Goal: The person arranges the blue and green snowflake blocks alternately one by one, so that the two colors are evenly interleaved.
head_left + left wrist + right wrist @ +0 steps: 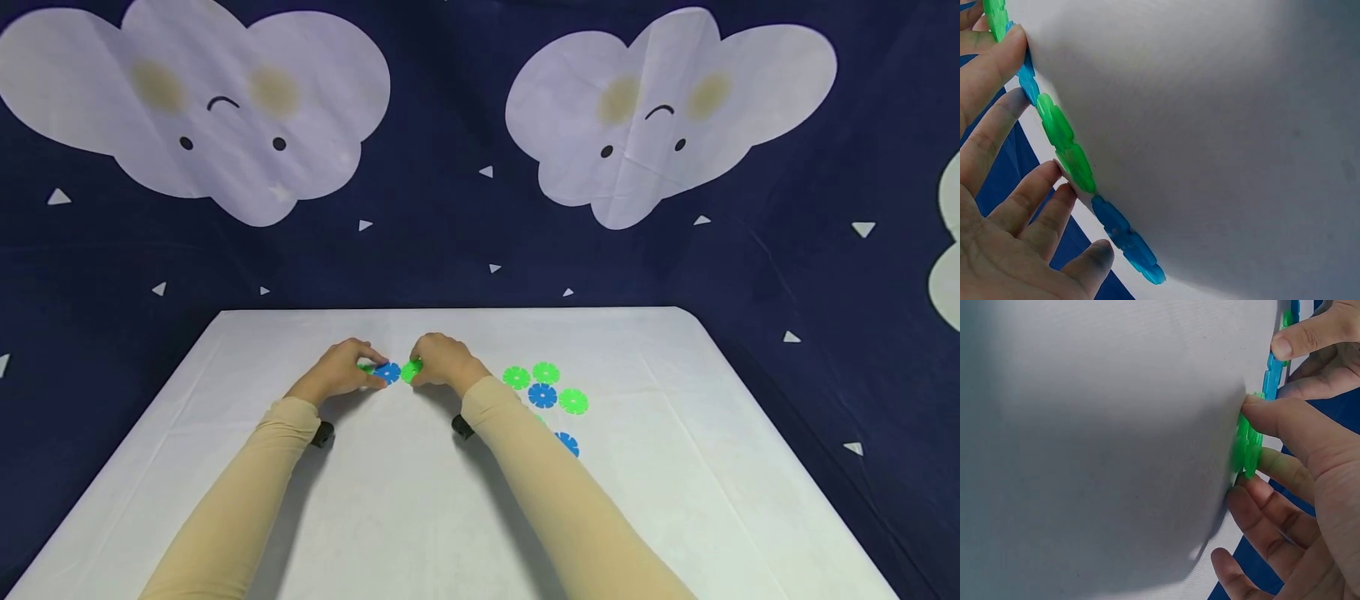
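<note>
Near the far side of the table, my left hand (341, 369) pinches a blue notched interlocking disc (388, 372) between thumb and finger. To its right, my right hand (444, 365) grips a green interlocking disc (408, 372), which meets the blue one's edge or nearly so; I cannot tell whether they are joined. In the left wrist view, a second green disc (1065, 144) and a second blue disc (1127, 240) continue the row beneath my left palm. The right wrist view shows the gripped green disc (1250, 440) lying between thumb and fingers.
Right of my right arm lie several loose discs, among them a blue one (542, 395) and a green one (573, 401). Another blue disc (568, 443) is partly hidden by the sleeve. The white table (390, 517) ends at a dark blue cloud-patterned backdrop (442, 250).
</note>
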